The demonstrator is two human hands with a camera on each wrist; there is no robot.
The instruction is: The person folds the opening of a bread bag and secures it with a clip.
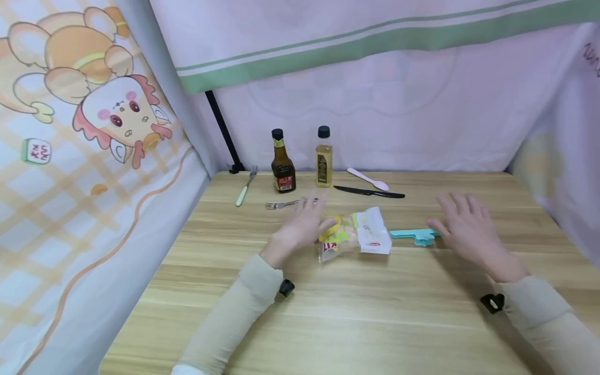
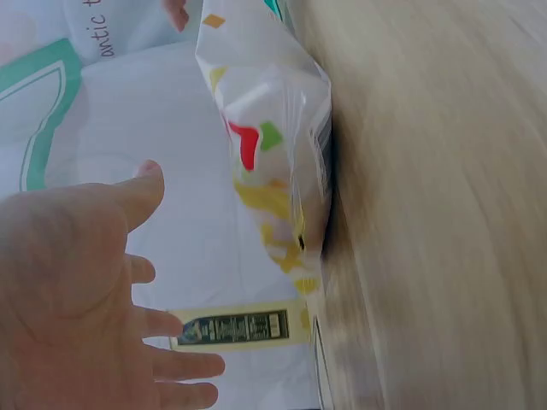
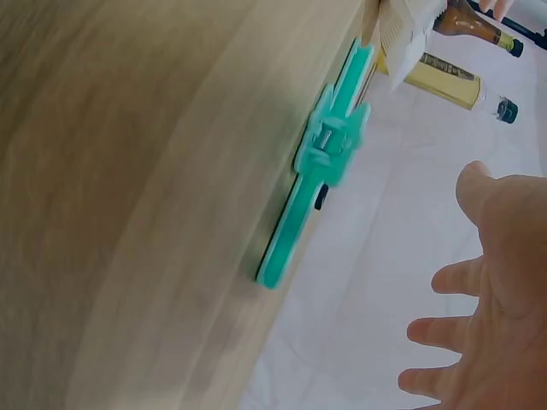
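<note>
A clear and white snack bag [image 1: 347,234] with yellow, green and red print lies on the wooden table. My left hand [image 1: 302,224] is spread at its left end, fingers apart and holding nothing; the left wrist view shows a gap between palm and bag [image 2: 278,154]. To the bag's right lies a turquoise bag clip [image 1: 417,235], seen whole in the right wrist view as a green clip [image 3: 320,162]. My right hand [image 1: 469,229] hovers beside the clip's right end with spread fingers, gripping nothing.
Behind the bag stand a dark sauce bottle [image 1: 283,164] and a yellow oil bottle [image 1: 324,159]. Around them lie a green-handled fork [image 1: 246,187], a metal fork [image 1: 281,204], a black knife [image 1: 370,192] and a pink spoon [image 1: 367,179]. Curtains [image 1: 375,114] hang past the table's far edge.
</note>
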